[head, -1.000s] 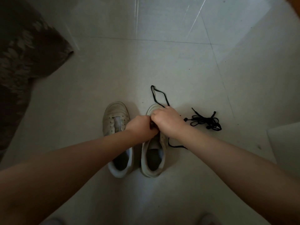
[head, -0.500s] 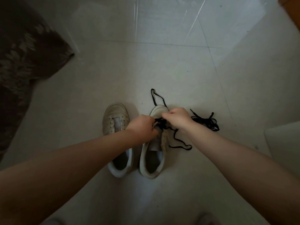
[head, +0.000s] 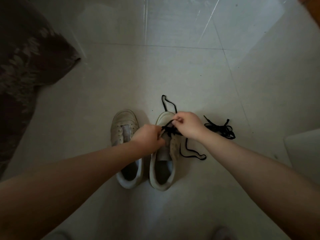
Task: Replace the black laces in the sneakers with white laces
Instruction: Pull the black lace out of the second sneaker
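Below me, two white sneakers stand side by side on the floor, toes pointing away. My right hand (head: 186,124) pinches the black lace (head: 170,129) above the right sneaker (head: 161,172), near its toe. My left hand (head: 149,138) grips the shoe's tongue area. Another black lace (head: 220,129) lies heaped just right.

I see two pale sneakers side by side on the tile floor (head: 173,70). The left sneaker (head: 125,129) has bare eyelets. My left hand (head: 147,138) grips the right sneaker (head: 161,170) at its tongue, and my right hand (head: 188,124) pinches the black lace (head: 192,152) above the toe; its loose ends trail past the toe and to the right. Another black lace (head: 220,129) lies bunched further right. A dark patterned rug (head: 29,61) sits at far left.
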Available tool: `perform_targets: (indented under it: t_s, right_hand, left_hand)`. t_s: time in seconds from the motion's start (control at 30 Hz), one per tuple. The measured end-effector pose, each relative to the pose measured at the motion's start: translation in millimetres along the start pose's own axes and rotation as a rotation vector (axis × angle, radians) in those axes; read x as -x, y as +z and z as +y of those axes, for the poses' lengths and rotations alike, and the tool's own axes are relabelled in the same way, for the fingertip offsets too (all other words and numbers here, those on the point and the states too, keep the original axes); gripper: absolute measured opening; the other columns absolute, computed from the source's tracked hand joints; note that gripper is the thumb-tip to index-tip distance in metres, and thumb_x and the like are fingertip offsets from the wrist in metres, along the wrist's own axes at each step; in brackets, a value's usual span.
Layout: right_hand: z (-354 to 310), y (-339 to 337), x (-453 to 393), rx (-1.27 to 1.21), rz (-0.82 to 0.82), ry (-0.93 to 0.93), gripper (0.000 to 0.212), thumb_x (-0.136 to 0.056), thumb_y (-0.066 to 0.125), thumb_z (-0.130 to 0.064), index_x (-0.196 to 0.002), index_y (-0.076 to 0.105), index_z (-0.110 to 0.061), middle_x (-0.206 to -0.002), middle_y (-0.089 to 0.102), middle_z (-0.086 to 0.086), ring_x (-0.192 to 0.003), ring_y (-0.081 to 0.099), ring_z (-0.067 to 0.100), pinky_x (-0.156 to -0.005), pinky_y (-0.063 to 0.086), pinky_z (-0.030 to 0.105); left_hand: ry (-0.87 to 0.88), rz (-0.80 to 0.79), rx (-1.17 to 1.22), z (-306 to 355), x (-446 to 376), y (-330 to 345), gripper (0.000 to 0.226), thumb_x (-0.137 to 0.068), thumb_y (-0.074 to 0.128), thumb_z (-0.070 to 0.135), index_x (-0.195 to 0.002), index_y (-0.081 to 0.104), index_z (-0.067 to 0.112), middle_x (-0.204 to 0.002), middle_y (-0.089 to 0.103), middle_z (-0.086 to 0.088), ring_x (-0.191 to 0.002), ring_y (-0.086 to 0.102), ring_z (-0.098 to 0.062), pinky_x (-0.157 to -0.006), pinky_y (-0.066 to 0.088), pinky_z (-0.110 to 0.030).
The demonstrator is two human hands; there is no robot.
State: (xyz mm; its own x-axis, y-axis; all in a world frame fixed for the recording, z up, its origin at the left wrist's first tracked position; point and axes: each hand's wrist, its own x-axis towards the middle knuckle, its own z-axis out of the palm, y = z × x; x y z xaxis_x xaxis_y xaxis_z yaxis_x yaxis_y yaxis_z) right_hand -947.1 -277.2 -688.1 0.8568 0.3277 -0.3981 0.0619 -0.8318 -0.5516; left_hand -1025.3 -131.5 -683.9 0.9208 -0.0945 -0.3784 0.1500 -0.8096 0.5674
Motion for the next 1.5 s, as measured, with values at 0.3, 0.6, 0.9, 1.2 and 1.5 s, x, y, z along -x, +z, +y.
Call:
perform_targets:
  t_s: [0.3, 0.6, 0.9, 1.2, 1.5]
  right_hand:
    - [-13, -5, 8, 0.077, -0.09, -0.137, 0.016, -0.087, 0.057, -0.017, -0.103, 0.059, -0.015, -0.105, 0.058, 0.001, -0.095, 0.054, 0.017, -0.08, 0.043, 0.026]
    - [-18, -6, 0, -0.225, -0.105, 0.01, 0.013, -0.093, 0.056, -0.019, -0.086, 0.067, -0.019, -0.073, 0.056, -0.012, -0.062, 0.051, 0.0, -0.051, 0.037, 0.008]
    - [-18, -23, 5, -0.141, -0.19, 0.12, 0.028, -0.091, 0.057, -0.039, -0.077, 0.069, -0.018, -0.066, 0.062, -0.008, -0.066, 0.057, 0.005, -0.055, 0.04, 0.019]
    - [-17, -28, 1, -0.552, -0.048, 0.054, 0.02, -0.095, 0.054, -0.026, -0.083, 0.069, -0.02, -0.058, 0.053, -0.011, -0.055, 0.047, 0.001, -0.052, 0.037, 0.012]
    - [-10, -24, 8, 0.062, -0.177, 0.066, 0.041, -0.091, 0.052, -0.049, -0.084, 0.074, -0.015, -0.068, 0.061, 0.003, -0.063, 0.056, 0.012, -0.063, 0.041, 0.025]
  left_hand:
    - [0.044, 0.025, -0.007, 11, -7, 2, 0.023, -0.086, 0.054, 0.023, -0.068, 0.04, 0.015, -0.071, 0.052, -0.004, -0.069, 0.052, -0.025, -0.06, 0.039, -0.029]
    - [0.03, 0.018, -0.017, 2, -4, 3, 0.033, -0.085, 0.056, 0.024, -0.059, 0.036, 0.018, -0.06, 0.042, 0.0, -0.061, 0.046, -0.022, -0.055, 0.034, -0.028]
    - [0.037, 0.02, -0.003, -2, -3, 4, 0.031, -0.084, 0.055, 0.022, -0.06, 0.035, 0.023, -0.063, 0.045, 0.001, -0.064, 0.05, -0.022, -0.057, 0.036, -0.027]
    - [0.033, 0.068, 0.01, -9, -5, 6, 0.033, -0.084, 0.055, 0.022, -0.059, 0.035, 0.023, -0.063, 0.047, -0.001, -0.065, 0.052, -0.024, -0.057, 0.039, -0.029]
    - [0.018, 0.09, 0.016, -11, -12, 6, 0.017, -0.085, 0.055, 0.024, -0.072, 0.05, 0.015, -0.07, 0.056, -0.005, -0.067, 0.055, -0.024, -0.058, 0.038, -0.027]
